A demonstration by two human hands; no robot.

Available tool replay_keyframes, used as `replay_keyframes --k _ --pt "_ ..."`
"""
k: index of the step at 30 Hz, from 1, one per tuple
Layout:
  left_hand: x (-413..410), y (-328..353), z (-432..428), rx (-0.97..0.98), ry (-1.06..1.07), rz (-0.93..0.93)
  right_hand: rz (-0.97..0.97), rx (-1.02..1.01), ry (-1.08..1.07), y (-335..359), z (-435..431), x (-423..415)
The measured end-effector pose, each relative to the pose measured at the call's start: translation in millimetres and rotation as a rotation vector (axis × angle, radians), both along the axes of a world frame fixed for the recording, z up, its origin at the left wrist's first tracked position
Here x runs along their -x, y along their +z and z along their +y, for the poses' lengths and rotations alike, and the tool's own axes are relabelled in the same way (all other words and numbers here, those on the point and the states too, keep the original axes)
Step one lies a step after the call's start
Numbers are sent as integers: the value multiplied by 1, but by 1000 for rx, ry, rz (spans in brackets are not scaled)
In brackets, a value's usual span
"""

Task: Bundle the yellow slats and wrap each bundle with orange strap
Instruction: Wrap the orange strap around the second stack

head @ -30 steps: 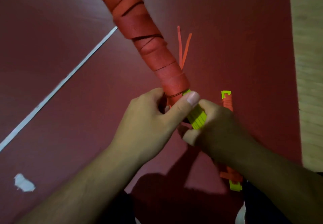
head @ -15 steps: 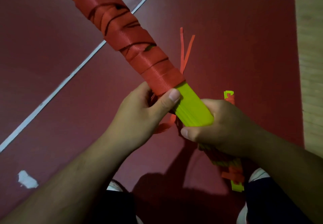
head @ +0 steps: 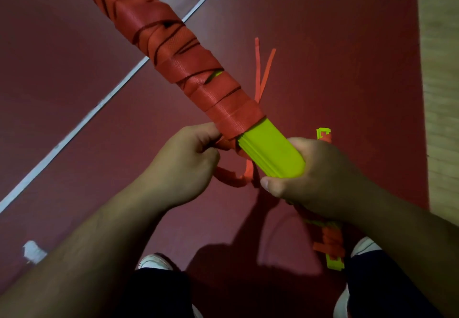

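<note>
Bundle wrap nearly complete; near end left bare.

The long slat bundle (head: 270,150) is held above the red floor (head: 335,44), most of its length covered by orange strap (head: 173,44); only the yellow near end remains uncovered. The right hand (head: 320,176) is closed around that end; the left hand (head: 183,163) pinches the strap's loose tail. A smaller bundle (head: 332,248), apparently already tied, lies below. No containers are seen.

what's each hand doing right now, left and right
Left hand: closed, pinching the loose end of the orange strap.
Right hand: closed around the bare end of the yellow slat bundle.
</note>
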State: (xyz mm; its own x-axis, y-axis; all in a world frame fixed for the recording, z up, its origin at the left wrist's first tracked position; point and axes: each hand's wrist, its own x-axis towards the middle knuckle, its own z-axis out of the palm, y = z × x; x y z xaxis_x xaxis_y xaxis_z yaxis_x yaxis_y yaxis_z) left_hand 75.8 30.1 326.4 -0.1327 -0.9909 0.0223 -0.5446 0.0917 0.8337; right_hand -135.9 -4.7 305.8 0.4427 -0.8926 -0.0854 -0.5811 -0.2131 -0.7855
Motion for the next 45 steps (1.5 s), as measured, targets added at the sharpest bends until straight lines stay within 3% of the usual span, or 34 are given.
replay_keyframes --k 5,9,14,16,18,21,23,25,27,30,35,41,45 --pt "6 -4 4 -185 39 117 120 119 -116 -5 2 -3" --pt "17 2 8 -306 65 386 165 142 -184 -6 3 -5" --pt "29 -10 6 -182 237 489 110 87 -176 -7 14 -11" --pt "25 -10 5 -88 251 451 43 -31 -89 0 10 -9" --pt "18 -6 5 -34 214 469 -79 -267 70 9 0 -3" --pt "15 -2 6 -32 127 559 -412 -721 255 14 -3 4" --pt "17 -1 7 -41 82 592 -495 -896 316 15 1 2" --pt "15 -2 6 -55 74 574 -449 -778 304 13 3 1" --pt "11 -4 4 -103 95 519 -337 -524 224 11 2 -1" --pt "5 -8 4 -191 157 352 -194 -282 123 8 4 -5" --pt "7 -2 4 -294 149 423 -148 -173 64 5 6 -7" --pt "17 2 7 -232 225 488 58 80 153 6 11 -6" --pt "16 -3 9 -175 293 462 27 -3 281 10 2 0"
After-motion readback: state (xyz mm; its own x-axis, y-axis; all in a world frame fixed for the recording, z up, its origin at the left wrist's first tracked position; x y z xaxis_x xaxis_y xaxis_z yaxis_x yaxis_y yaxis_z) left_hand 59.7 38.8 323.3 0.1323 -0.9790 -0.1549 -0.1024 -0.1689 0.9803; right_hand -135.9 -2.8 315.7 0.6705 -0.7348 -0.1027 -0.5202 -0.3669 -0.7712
